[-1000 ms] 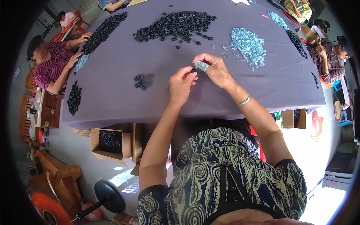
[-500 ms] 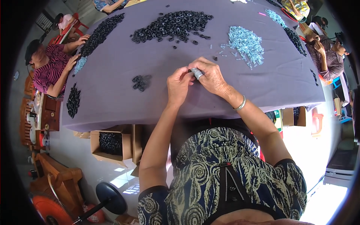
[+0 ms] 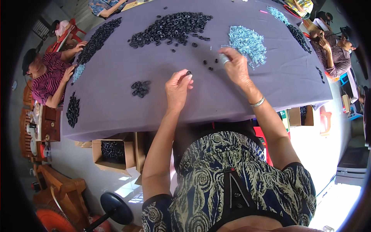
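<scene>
My left hand (image 3: 178, 89) is closed over the cloth, pinching a small black plastic ring (image 3: 188, 72) between thumb and fingertips. To the right, my right hand (image 3: 236, 69) reaches toward the near left edge of a heap of small shiny metal springs (image 3: 248, 43). Its thumb and forefinger look apart, with nothing visible between them; grey tape wraps one digit. Three loose black rings (image 3: 210, 69) lie between the hands. Farther off spreads a large pile of black rings (image 3: 174, 29). A small cluster of black pieces (image 3: 140, 89) rests left of my left hand.
A grey cloth covers the table (image 3: 116, 112). Other people sit along its sides, with black piles (image 3: 96, 40) and springs (image 3: 276, 14) before them. Below the near edge stand a cardboard box (image 3: 128, 152) of black parts and another box (image 3: 295, 116) at the right.
My hands were together over the cloth; the right has moved away to the right, toward the springs. My left hand stays nearly in place, its black ring now showing.
</scene>
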`<action>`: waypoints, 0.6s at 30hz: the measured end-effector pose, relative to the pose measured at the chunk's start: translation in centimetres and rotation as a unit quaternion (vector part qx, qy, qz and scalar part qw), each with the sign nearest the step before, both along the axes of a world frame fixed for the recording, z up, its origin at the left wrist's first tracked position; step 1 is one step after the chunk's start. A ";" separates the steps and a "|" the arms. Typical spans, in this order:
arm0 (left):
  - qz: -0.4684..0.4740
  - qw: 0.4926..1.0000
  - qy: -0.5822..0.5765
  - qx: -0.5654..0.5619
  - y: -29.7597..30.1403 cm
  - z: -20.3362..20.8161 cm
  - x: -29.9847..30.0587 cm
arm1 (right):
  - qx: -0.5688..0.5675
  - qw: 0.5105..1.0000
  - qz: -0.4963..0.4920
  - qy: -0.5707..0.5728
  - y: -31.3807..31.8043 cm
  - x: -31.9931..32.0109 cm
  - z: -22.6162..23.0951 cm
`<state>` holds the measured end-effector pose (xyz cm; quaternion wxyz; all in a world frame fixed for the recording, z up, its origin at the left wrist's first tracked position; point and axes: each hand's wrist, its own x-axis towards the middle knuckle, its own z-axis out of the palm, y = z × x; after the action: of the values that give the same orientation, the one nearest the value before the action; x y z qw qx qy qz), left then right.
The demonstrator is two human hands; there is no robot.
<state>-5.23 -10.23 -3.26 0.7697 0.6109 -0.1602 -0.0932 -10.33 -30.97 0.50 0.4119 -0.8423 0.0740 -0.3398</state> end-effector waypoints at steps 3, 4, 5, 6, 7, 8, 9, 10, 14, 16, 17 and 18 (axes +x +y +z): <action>-0.003 1.000 -0.004 0.013 0.1 -0.1 0.1 | -0.026 0.999 -0.020 0.039 -3.0 0.0 0.3; -0.005 1.000 -0.008 0.017 0.1 -0.1 0.1 | -0.065 0.997 0.010 0.051 -3.6 0.2 0.3; -0.008 1.000 -0.009 0.017 0.0 -0.1 0.1 | -0.104 0.992 0.040 0.062 -4.1 0.4 0.3; -0.006 1.000 -0.012 0.024 0.0 -0.1 0.1 | -0.148 0.986 0.068 0.047 -4.4 0.9 -0.1; -0.004 0.999 -0.016 0.030 -0.1 -0.1 0.1 | -0.147 0.986 0.066 0.047 -4.5 1.0 -0.5; -0.005 0.999 -0.016 0.031 0.0 -0.1 0.1 | -0.196 0.975 0.080 0.063 -4.2 1.3 -0.7; -0.004 0.999 -0.014 0.037 0.0 -0.1 0.1 | -0.245 0.962 0.095 0.080 -3.9 1.5 -0.9; -0.002 0.999 -0.012 0.043 0.0 -0.1 0.2 | -0.272 0.952 0.106 0.094 -3.6 1.5 -1.1; -0.004 0.999 -0.013 0.044 -0.1 0.1 0.0 | -0.364 0.921 0.079 0.114 -2.7 1.6 -2.0; -0.002 0.999 -0.010 0.036 -0.2 0.4 -0.2 | -0.369 0.920 0.071 0.112 -2.6 1.5 -2.1; -0.001 0.999 -0.010 0.037 -0.2 0.3 -0.2 | -0.376 0.918 0.066 0.107 -2.5 1.7 -2.0; -0.002 0.999 -0.010 0.036 -0.2 0.2 -0.2 | -0.376 0.918 0.066 0.106 -2.3 1.7 -1.9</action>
<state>-5.39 -10.39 -3.06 0.7453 0.6389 -0.1657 -0.0940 -8.64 -33.31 -1.39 0.0762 -0.9692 -0.0717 -0.2230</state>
